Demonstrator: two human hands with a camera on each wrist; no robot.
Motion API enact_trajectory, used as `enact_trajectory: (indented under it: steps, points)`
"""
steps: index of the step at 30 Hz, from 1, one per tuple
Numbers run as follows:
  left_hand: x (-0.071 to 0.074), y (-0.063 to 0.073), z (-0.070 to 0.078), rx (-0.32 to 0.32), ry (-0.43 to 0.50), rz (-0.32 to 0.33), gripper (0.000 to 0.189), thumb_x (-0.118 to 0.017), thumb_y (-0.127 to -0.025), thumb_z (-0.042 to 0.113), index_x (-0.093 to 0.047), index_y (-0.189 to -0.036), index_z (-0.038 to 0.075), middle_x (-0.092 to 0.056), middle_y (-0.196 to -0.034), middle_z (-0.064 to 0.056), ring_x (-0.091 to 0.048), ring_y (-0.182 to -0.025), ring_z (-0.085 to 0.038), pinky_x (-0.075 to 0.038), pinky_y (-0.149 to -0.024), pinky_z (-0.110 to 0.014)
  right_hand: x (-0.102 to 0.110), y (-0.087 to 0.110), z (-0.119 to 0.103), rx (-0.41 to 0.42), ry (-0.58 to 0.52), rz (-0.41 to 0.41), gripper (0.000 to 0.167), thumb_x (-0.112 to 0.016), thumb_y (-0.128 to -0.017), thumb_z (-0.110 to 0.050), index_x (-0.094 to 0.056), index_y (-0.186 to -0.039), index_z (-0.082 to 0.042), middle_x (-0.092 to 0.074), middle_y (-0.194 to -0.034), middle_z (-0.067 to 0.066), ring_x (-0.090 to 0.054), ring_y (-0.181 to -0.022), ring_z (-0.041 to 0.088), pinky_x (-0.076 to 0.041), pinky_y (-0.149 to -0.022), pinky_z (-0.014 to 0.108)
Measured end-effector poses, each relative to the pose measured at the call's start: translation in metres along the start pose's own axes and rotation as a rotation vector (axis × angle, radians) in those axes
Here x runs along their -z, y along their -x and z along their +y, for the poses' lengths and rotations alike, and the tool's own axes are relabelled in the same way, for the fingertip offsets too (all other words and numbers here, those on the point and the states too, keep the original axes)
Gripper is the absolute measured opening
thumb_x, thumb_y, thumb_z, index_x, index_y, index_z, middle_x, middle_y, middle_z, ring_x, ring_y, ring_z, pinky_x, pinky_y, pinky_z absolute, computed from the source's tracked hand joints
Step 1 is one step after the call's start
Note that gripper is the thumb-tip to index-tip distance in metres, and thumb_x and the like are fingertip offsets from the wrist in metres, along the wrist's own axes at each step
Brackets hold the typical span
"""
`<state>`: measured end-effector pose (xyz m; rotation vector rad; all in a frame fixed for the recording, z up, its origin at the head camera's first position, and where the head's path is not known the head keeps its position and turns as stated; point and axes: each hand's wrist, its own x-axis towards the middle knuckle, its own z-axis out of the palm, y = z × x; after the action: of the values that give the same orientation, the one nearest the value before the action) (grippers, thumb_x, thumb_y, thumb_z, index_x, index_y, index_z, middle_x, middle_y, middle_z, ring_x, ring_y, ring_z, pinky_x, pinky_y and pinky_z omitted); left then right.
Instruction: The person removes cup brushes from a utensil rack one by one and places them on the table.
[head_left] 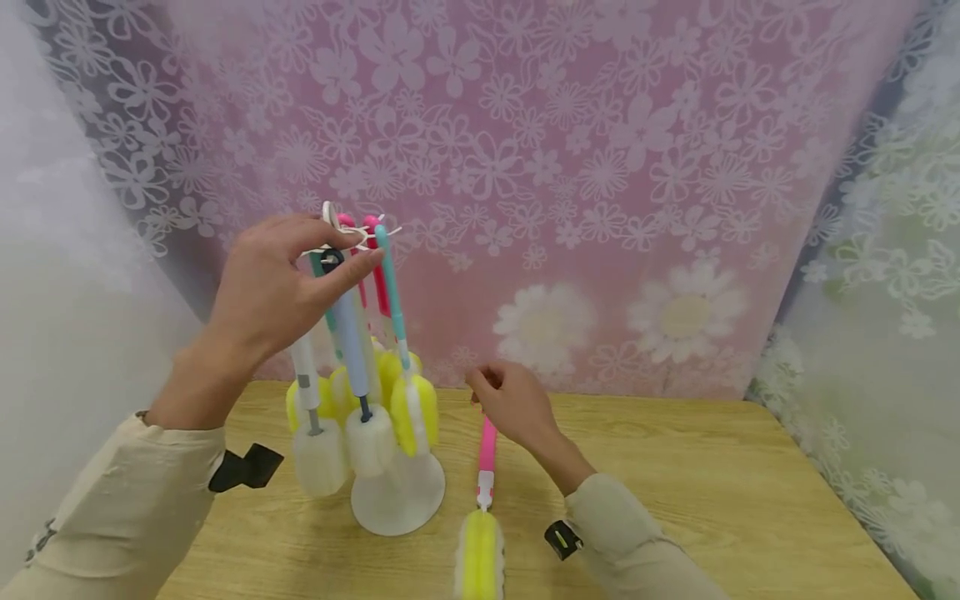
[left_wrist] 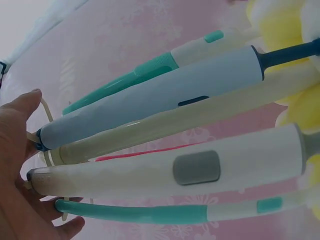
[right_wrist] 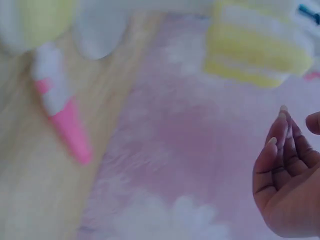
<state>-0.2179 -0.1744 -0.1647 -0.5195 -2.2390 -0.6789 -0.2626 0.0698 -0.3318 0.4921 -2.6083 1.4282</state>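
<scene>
- Sponge bottle brushes hanging off a white rack [head_left: 397, 500] on the wooden table [head_left: 712, 500], handles up, yellow/white foam heads down near the base.
- Left hand [head_left: 277, 287] is up at the top of the rack, fingers curled round the handle ends & their hanging loops. Wrist cam shows the light blue handle [left_wrist: 150, 97], a white one w/ grey button [left_wrist: 195, 167] and teal ones fanned out from the fingertips.
- Loose pink-handled brush [head_left: 486, 500] lies flat on the table just right of the rack base. Long axis runs near-to-far: foam head toward the person, pink handle end pointing away at the backdrop.
- Right hand [head_left: 517, 404] sits right over that far handle end, def the closer hand. Fingers loosely bent; looks like it's at the tip, but can't tell if it's actually pinching it or holding nothing.
- Floral pink curtain [head_left: 600, 167] behind everything.
</scene>
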Motion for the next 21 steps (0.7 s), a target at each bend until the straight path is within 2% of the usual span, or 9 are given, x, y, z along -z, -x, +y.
enact_trajectory:
  steps: [4, 8, 13, 17, 21]
  points:
    - [-0.003, 0.0, -0.002, -0.011, 0.005, 0.039, 0.034, -0.071, -0.082, 0.043, -0.075, -0.096, 0.011, -0.071, -0.101, -0.003, -0.058, -0.102, -0.024, -0.042, -0.086, -0.046, -0.004, -0.004, -0.032, 0.154, -0.096, -0.003, 0.022, -0.054, -0.097, -0.032, -0.067, -0.104, -0.016, -0.064, -0.086, -0.006, -0.06, -0.074, 0.015, -0.05, -0.065, 0.034]
    - [-0.005, 0.0, -0.004, -0.021, -0.006, 0.086, 0.033, -0.075, -0.079, 0.042, -0.076, -0.091, 0.011, -0.071, -0.095, -0.002, -0.059, -0.095, -0.023, -0.041, -0.084, -0.044, -0.01, -0.01, -0.057, 0.26, -0.183, -0.019, 0.031, -0.055, -0.096, -0.034, -0.064, -0.118, -0.014, -0.063, -0.101, -0.006, -0.059, -0.089, 0.013, -0.05, -0.079, 0.032]
    - [-0.008, 0.0, -0.003, -0.029, -0.034, 0.155, 0.035, -0.077, -0.076, 0.047, -0.076, -0.081, 0.012, -0.072, -0.088, 0.0, -0.06, -0.088, -0.02, -0.042, -0.078, -0.04, -0.017, -0.018, -0.073, 0.304, -0.245, 0.001, 0.04, -0.057, -0.095, -0.035, -0.058, -0.128, -0.013, -0.062, -0.111, -0.004, -0.057, -0.097, 0.013, -0.048, -0.086, 0.031]
    - [-0.012, 0.0, -0.001, -0.051, -0.079, 0.19, 0.038, -0.075, -0.076, 0.05, -0.073, -0.073, 0.011, -0.071, -0.082, -0.001, -0.06, -0.08, -0.021, -0.041, -0.073, -0.039, -0.02, -0.023, -0.077, 0.303, -0.256, 0.023, 0.041, -0.06, -0.093, -0.033, -0.059, -0.128, -0.011, -0.063, -0.112, -0.004, -0.057, -0.096, 0.012, -0.048, -0.085, 0.029]
    - [-0.012, -0.001, 0.003, -0.04, -0.1, 0.191, 0.037, -0.072, -0.079, 0.048, -0.073, -0.075, 0.011, -0.071, -0.085, -0.003, -0.061, -0.086, -0.024, -0.04, -0.086, -0.047, -0.022, -0.026, -0.079, 0.301, -0.264, 0.035, 0.037, -0.062, -0.093, -0.031, -0.062, -0.124, -0.011, -0.065, -0.107, -0.004, -0.058, -0.093, 0.011, -0.049, -0.084, 0.028]
